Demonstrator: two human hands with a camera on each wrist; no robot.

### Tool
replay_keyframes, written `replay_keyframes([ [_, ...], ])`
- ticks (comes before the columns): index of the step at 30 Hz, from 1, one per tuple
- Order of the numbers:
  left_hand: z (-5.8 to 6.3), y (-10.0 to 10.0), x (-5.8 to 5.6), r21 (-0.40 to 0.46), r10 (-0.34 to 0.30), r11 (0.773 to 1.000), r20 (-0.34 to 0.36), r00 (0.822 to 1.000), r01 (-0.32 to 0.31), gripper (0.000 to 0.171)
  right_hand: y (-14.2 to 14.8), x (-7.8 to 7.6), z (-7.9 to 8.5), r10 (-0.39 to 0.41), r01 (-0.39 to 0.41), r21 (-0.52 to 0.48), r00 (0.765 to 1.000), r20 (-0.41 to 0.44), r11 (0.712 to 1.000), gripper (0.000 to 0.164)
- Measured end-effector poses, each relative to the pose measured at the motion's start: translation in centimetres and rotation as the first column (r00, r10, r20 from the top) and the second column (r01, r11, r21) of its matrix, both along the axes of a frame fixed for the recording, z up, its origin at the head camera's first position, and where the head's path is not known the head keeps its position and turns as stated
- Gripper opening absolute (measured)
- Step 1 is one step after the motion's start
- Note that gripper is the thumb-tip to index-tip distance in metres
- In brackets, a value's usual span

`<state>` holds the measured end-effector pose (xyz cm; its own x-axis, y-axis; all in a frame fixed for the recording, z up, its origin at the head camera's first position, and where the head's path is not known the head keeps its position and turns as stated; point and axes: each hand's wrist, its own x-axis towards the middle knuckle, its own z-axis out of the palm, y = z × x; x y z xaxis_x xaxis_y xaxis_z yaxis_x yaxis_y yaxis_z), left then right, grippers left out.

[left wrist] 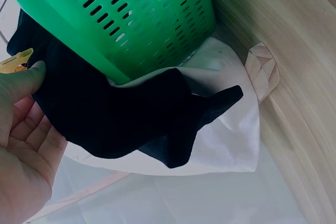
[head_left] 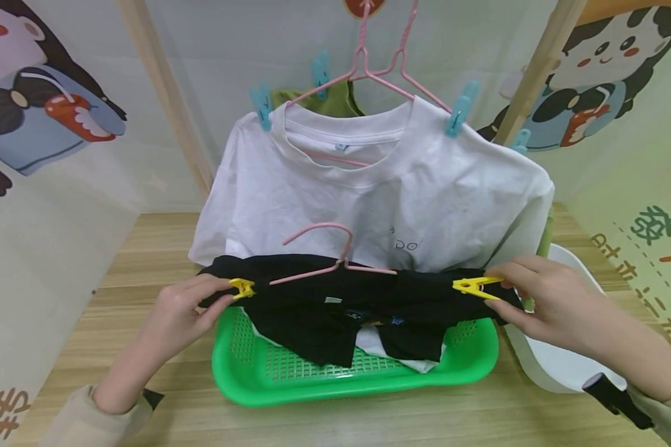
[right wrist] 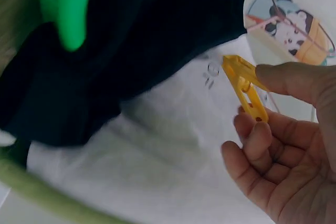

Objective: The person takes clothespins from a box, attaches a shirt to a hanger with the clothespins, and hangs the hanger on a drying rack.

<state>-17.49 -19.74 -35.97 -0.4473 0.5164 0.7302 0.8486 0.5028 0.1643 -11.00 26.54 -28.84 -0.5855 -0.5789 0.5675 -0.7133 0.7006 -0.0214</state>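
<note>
A black garment (head_left: 313, 323) with a small pale label and a blue star print hangs on a pink hanger (head_left: 348, 245), partly over the green basket. My left hand (head_left: 192, 304) pinches a yellow clothespin (head_left: 243, 287) at the garment's left side; in the left wrist view this clothespin (left wrist: 16, 61) lies against the black cloth. A second yellow clothespin (head_left: 478, 287) is pinched by its handles between thumb and fingers of my right hand (head_left: 548, 304). In the right wrist view that clothespin (right wrist: 244, 85) shows near the cloth's edge; whether it grips the cloth, I cannot tell.
Behind hangs a white T-shirt (head_left: 324, 205) on a pink hanger with blue clothespins (head_left: 461, 108). An olive-green garment (head_left: 335, 99) hangs behind it. The green basket (head_left: 291, 394) holds some white cloth (head_left: 425, 364). On the right stands a white tub (head_left: 553, 372). Wooden posts (head_left: 168, 93) flank the clothes.
</note>
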Motion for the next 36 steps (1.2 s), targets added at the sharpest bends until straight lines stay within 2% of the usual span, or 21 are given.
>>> replay_keyframes([
  [6, -0.1, -0.1, -0.1, 0.006, -0.013, 1.000, -0.010, 1.000, 0.013, 0.047, -1.5, -1.6, -0.8, 0.099, -0.092, -0.114, 0.993, 0.058, 0.989, 0.049],
  [12, -0.1, 0.1, -0.1, 0.005, -0.014, 1.000, -0.011, 1.000, 0.014, 0.046, -1.8, -2.6, -1.3, 0.164, -0.156, -0.130, 0.985, 0.054, 0.979, 0.044],
  [18, 0.0, 0.1, -0.1, 0.005, -0.003, 1.000, -0.022, 1.000, 0.003, 0.047, -2.6, -2.9, -1.1, 0.174, -0.174, -0.099, 0.985, -0.011, 0.980, 0.044],
  [27, 0.0, 0.1, -0.1, 0.013, -0.011, 1.000, -0.026, 1.000, 0.011, 0.047, -3.8, -3.2, -0.6, 0.146, -0.147, -0.010, 0.988, -0.040, 0.989, 0.051],
  [32, 0.0, 0.0, -0.1, 0.024, -0.021, 0.999, -0.031, 0.999, 0.022, 0.047, -4.6, -3.4, -0.1, 0.149, -0.148, 0.060, 0.989, -0.018, 0.987, 0.012],
  [34, 0.0, 0.0, -0.1, 0.029, -0.028, 0.999, -0.033, 0.999, 0.029, 0.047, -4.9, -3.4, 0.0, 0.151, -0.151, 0.067, 0.989, -0.002, 0.986, 0.021],
  [36, 0.0, 0.0, -0.1, 0.028, -0.027, 0.999, -0.033, 0.999, 0.028, 0.047, -5.0, -3.4, 0.0, 0.150, -0.150, 0.064, 0.989, 0.006, 0.987, 0.022],
])
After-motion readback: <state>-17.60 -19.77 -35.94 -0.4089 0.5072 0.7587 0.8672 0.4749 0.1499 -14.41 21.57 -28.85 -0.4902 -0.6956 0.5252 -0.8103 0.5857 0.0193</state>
